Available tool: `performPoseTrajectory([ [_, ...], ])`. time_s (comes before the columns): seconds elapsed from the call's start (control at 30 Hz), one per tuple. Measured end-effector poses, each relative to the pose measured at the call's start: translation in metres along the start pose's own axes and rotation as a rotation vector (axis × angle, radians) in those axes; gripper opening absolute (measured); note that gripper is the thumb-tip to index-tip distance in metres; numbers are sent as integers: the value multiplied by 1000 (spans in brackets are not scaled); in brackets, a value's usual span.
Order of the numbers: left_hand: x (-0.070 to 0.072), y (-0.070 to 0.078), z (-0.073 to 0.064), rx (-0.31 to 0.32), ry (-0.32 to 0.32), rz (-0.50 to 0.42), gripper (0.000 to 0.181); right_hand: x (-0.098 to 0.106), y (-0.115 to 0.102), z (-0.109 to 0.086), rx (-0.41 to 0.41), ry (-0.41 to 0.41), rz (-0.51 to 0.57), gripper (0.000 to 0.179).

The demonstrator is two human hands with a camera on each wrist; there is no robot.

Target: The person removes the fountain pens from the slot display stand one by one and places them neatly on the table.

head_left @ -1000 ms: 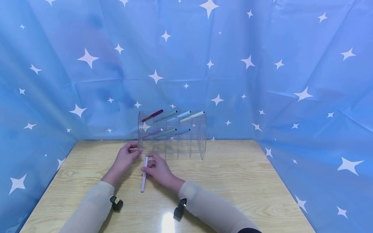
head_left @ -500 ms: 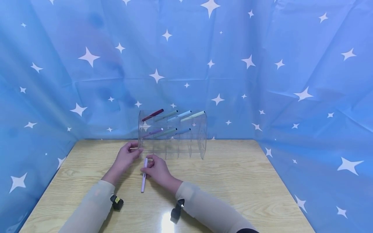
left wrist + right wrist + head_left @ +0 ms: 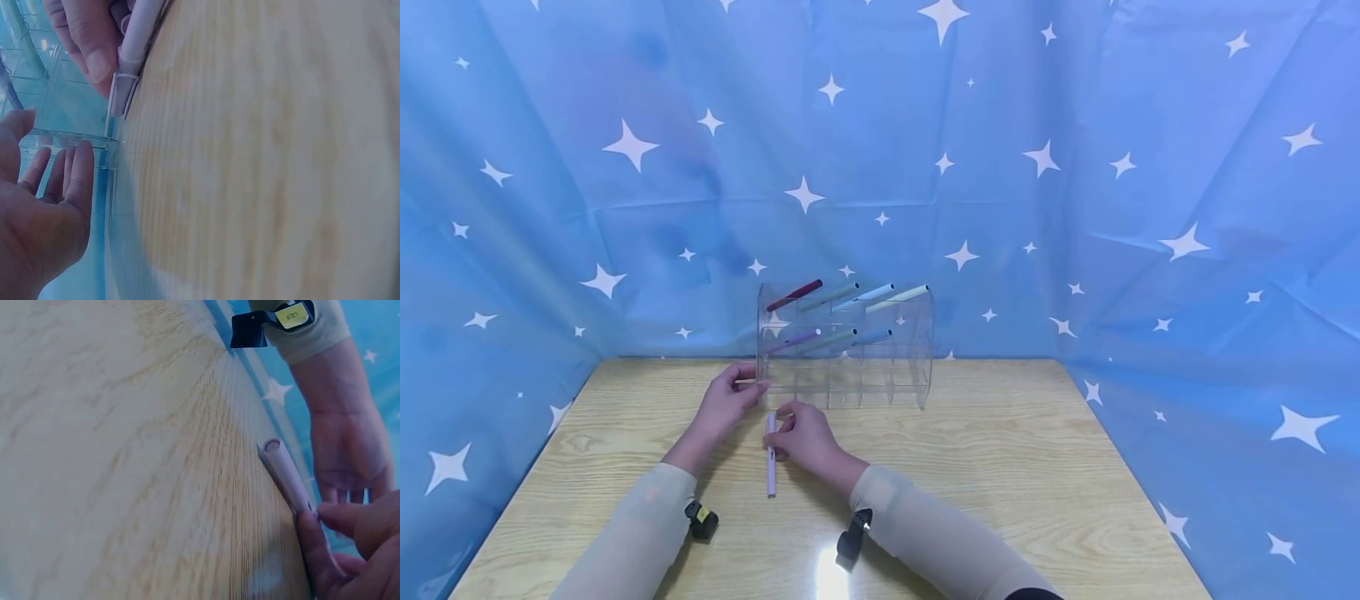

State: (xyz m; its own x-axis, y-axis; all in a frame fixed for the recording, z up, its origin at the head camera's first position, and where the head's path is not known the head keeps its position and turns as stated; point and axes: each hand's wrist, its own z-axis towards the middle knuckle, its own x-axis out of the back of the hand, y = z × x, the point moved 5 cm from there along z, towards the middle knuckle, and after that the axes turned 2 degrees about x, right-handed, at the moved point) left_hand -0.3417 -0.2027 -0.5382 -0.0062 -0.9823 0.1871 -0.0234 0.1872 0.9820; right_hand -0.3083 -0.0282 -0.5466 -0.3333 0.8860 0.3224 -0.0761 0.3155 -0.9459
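Note:
A clear acrylic pen rack (image 3: 846,350) stands at the back of the wooden table (image 3: 1000,467), with several coloured pens (image 3: 835,296) lying in its upper slots. My left hand (image 3: 726,404) holds the rack's left edge (image 3: 69,139), thumb and fingers on the clear wall. My right hand (image 3: 801,437) pinches a pale lilac pen (image 3: 771,454) near its upper end, just in front of the rack's lower left corner. The pen's far end (image 3: 272,447) points back toward me, low over the table.
Blue star-printed cloth (image 3: 1075,208) hangs behind and on both sides of the table. A wrist camera is strapped under each sleeve (image 3: 702,521). Bare wood spreads to the right of the rack and along the near edge.
The right hand has turned the lilac pen slightly, bringing it closer to upright in the head view, and drawn a little nearer the rack. The left hand has stayed on the rack.

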Motion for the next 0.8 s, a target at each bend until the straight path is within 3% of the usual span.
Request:
performPoseTrajectory([
  [0.43, -1, 1, -1, 18, -7, -3, 53, 0, 2, 0, -9, 4, 0, 45],
  [0.8, -2, 4, -3, 13, -3, 4, 51, 4, 3, -4, -14, 27, 98, 51],
])
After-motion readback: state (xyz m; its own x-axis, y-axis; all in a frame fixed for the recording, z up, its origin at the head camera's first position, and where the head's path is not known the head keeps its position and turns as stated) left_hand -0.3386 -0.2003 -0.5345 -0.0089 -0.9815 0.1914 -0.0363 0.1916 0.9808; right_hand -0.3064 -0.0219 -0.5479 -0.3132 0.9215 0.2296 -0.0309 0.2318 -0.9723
